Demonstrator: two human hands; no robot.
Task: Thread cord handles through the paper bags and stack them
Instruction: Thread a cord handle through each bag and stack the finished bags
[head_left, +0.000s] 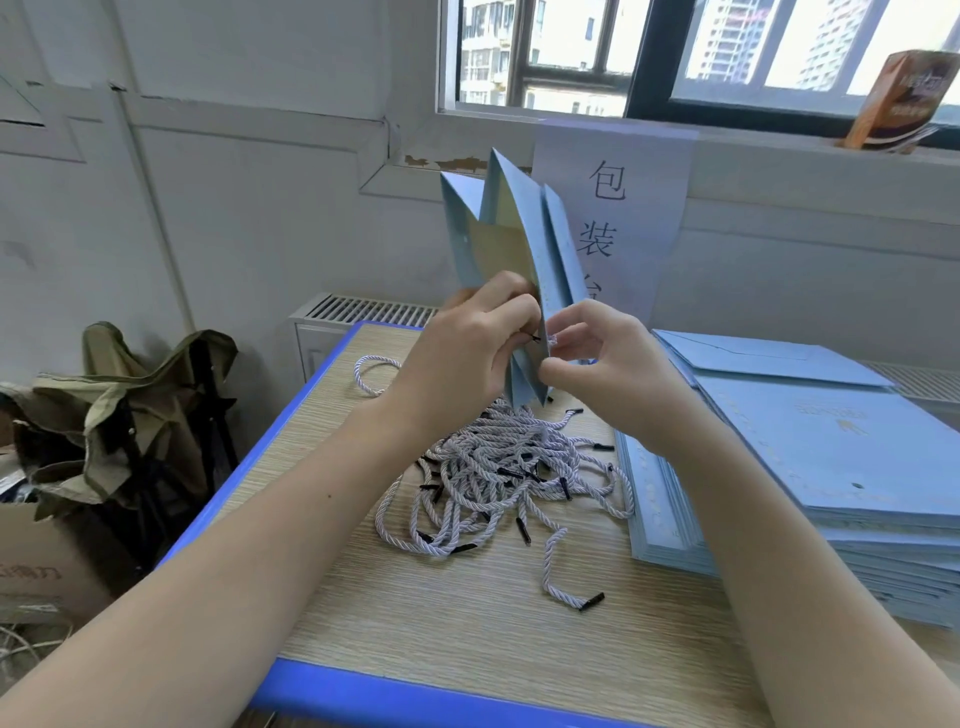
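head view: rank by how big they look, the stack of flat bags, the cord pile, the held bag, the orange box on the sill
1. stack of flat bags
2. cord pile; held bag looks about alike, not ranked
3. orange box, smallest, though farthest away

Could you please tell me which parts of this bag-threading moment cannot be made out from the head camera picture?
- Head view: the punched hole in the upright pale blue paper bag is hidden by the left hand and right hand.
- The cord end they pinch is too small to follow.
- The stack of flat blue bags is cut off by the right edge.
- The printed white paper sign has its lower characters hidden by the bag.
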